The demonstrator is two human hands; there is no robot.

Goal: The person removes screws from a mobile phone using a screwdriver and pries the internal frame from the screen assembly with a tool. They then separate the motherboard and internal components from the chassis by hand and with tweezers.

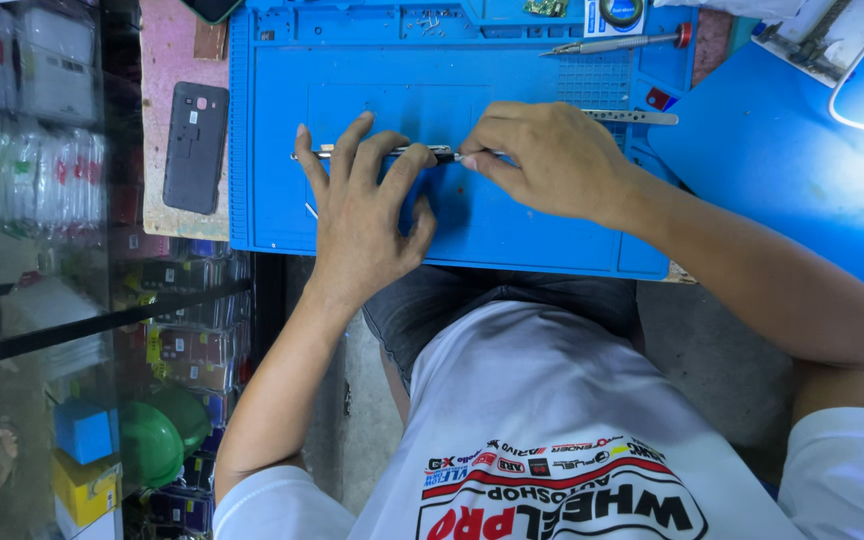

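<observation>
While the left hand [360, 215] is lying spread on the blue mat [552, 240], fingertips steadying a slim screwdriver [392, 152], the right hand [547, 160] is pinching its handle end.

Phone back cover [195, 147] left of mat [552, 235] — screwdriver [612, 43] on it.

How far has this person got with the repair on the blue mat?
Done, it seems: a dark phone back cover lies off to the side, beside the blue mat. In hand: the left hand presses flat on the mat while the right hand holds a thin metal tool across it. Left: a screwdriver lies unused; what is under the hands is hidden.
</observation>
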